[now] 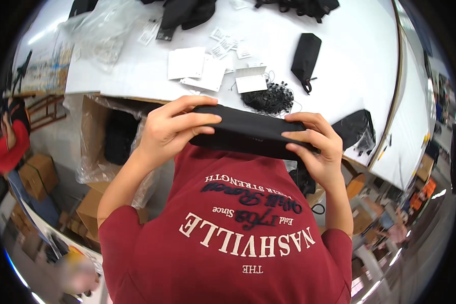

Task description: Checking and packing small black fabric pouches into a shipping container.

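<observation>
A long black fabric pouch (248,133) is held level in front of my chest, near the table's front edge. My left hand (180,124) grips its left end, fingers on top and toward the front. Around the right end, my right hand (316,144) is closed in the same way. Just beyond the pouch lies a tangled heap of thin black cords with small black tags (271,98). A similar black pouch with a loop at one end (306,58) rests farther back on the right.
The white table (359,61) bears white cards (186,63), small printed labels (225,44), clear plastic bags (104,35) and black fabric items (187,17). Below its front edge stands a plastic-lined carton (92,131). A person in red (15,134) is at the far left.
</observation>
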Demonstrator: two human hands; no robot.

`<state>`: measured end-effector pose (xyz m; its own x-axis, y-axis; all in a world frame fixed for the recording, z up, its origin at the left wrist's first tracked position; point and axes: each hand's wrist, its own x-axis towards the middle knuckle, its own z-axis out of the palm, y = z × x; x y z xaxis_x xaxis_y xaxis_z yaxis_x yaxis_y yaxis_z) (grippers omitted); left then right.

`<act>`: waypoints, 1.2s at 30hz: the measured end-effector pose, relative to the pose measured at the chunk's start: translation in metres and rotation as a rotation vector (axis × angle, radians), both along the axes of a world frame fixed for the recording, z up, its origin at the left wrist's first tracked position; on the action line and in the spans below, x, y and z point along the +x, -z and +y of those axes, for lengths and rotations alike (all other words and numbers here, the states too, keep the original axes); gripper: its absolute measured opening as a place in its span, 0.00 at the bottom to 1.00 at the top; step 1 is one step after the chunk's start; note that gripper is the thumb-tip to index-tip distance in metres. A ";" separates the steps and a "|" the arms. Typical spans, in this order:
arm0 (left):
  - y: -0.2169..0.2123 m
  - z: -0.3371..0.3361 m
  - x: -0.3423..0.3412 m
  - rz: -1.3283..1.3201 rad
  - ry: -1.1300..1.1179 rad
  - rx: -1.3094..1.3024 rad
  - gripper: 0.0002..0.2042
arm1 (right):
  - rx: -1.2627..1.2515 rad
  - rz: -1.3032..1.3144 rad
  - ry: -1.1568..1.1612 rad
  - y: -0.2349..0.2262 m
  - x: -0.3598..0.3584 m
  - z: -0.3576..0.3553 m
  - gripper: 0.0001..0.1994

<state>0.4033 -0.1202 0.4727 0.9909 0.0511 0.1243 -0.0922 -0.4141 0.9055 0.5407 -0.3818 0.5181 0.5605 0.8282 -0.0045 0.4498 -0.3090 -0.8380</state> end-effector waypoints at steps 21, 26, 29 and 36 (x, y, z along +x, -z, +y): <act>0.117 0.002 0.188 0.552 0.033 -0.278 0.13 | 0.638 0.945 1.103 0.173 0.110 -0.080 0.18; 0.151 -0.026 0.220 0.401 -0.007 -0.060 0.14 | 0.324 0.873 1.263 0.239 0.133 -0.084 0.22; 0.169 -0.023 0.261 0.344 -0.184 -0.156 0.17 | 0.092 0.557 1.214 0.245 0.140 -0.092 0.25; 0.179 -0.042 0.383 0.197 -0.511 0.122 0.34 | -0.221 0.037 1.207 0.214 0.135 -0.092 0.18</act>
<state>0.7861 -0.1618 0.2934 0.8492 0.5274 -0.0258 0.3137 -0.4647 0.8281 0.6762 -0.4738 0.3041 0.9637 -0.2427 -0.1117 -0.2466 -0.6478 -0.7208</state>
